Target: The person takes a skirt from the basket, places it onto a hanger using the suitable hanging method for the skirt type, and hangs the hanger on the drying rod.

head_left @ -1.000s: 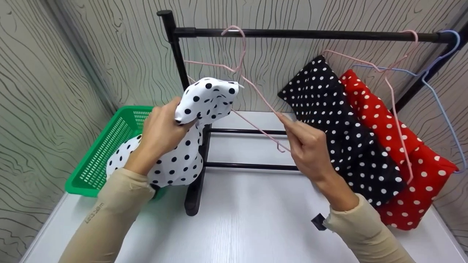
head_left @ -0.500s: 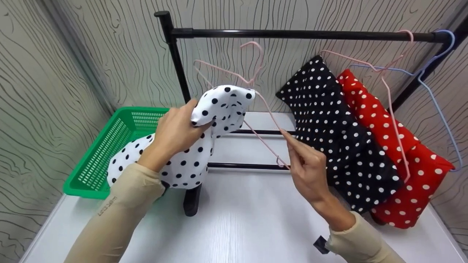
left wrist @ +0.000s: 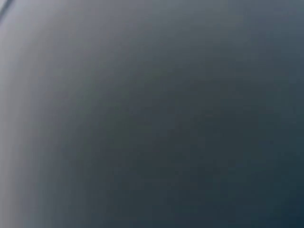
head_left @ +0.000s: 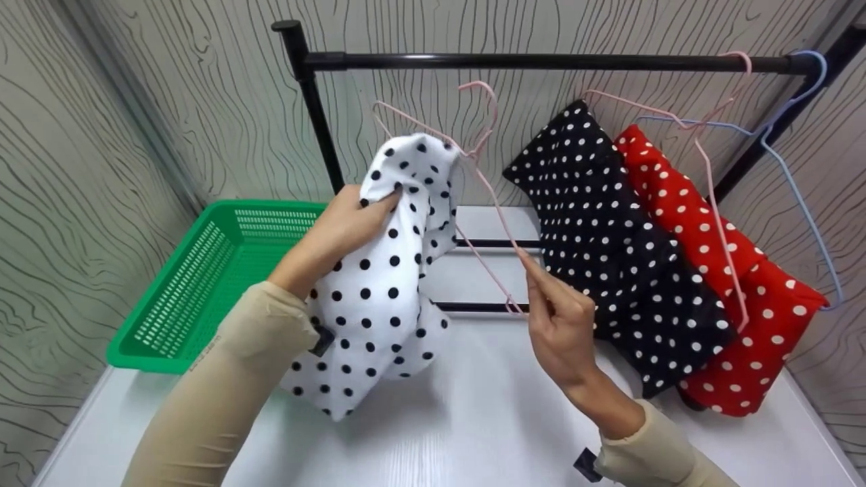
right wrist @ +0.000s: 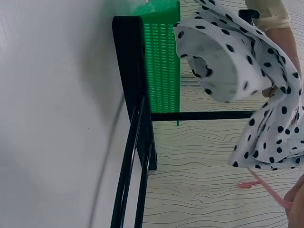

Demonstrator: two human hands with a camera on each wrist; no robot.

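Observation:
My left hand [head_left: 342, 226] grips a white cloth with black dots [head_left: 379, 291] near its top; the rest hangs down in front of the rack's left post. A pink hanger [head_left: 494, 111] is off the bar, tilted, its hook up. My right hand [head_left: 561, 328] pinches the hanger's right end between thumb and fingers. The cloth's top lies over part of the hanger's left arm; whether the hanger is inside it, I cannot tell. In the right wrist view, the hanger [right wrist: 270, 190] runs from the fingers up to the cloth [right wrist: 280, 123]. The left wrist view is dark and blurred.
A black rack with a top bar [head_left: 528, 62] stands behind. At its right end hang another pink hanger [head_left: 710, 176] and a blue hanger [head_left: 798, 176], with black dotted cloth [head_left: 602, 237] and red dotted cloth [head_left: 778, 325]. A green basket [head_left: 162, 363] sits left on the white table [head_left: 473, 419].
The pink hanger has come off the bar and moved slightly right and nearer. The cloth has come out of the basket with my left hand and now hangs beside the hanger.

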